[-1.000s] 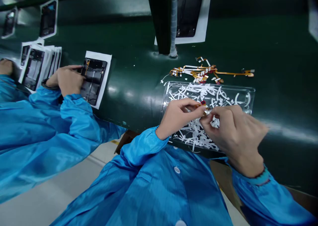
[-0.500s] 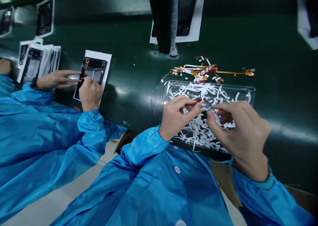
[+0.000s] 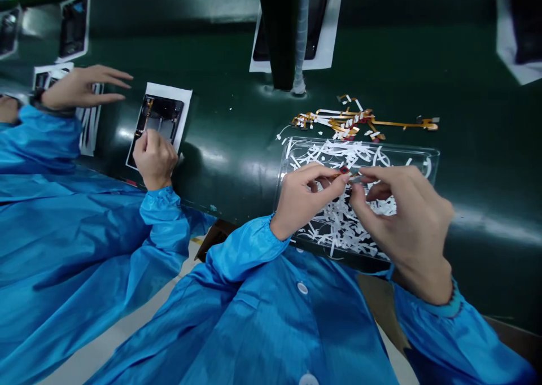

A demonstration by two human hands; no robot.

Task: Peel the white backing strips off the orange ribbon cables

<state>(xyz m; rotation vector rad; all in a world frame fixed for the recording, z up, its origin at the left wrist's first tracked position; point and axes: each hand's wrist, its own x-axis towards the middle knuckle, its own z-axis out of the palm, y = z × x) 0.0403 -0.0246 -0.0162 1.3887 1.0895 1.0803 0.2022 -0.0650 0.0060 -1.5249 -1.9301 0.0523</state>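
My left hand (image 3: 307, 196) pinches a small flex cable (image 3: 344, 170), with a bit of red showing at the fingertips. Just to its right, my right hand (image 3: 406, 221) has its thumb and forefinger close together at the cable's end; whether it grips the cable is too small to make out. Both hands are above a clear plastic tray (image 3: 436, 165) holding many white paper strips (image 3: 339, 227). Behind the tray lies a tangled pile of orange flex cables (image 3: 351, 121) with white and red bits.
A dark post (image 3: 277, 40) with a wrapped tube rises behind the cables, beside a phone frame on white paper (image 3: 332, 46). At left, a person's hands (image 3: 154, 159) are around another phone frame (image 3: 167, 111). More frames on paper stand at far left.
My right hand has moved slightly left, its fingertips now at the cable by my left fingers. The neighbouring person's left hand has lifted away from the phone frame, up and left.
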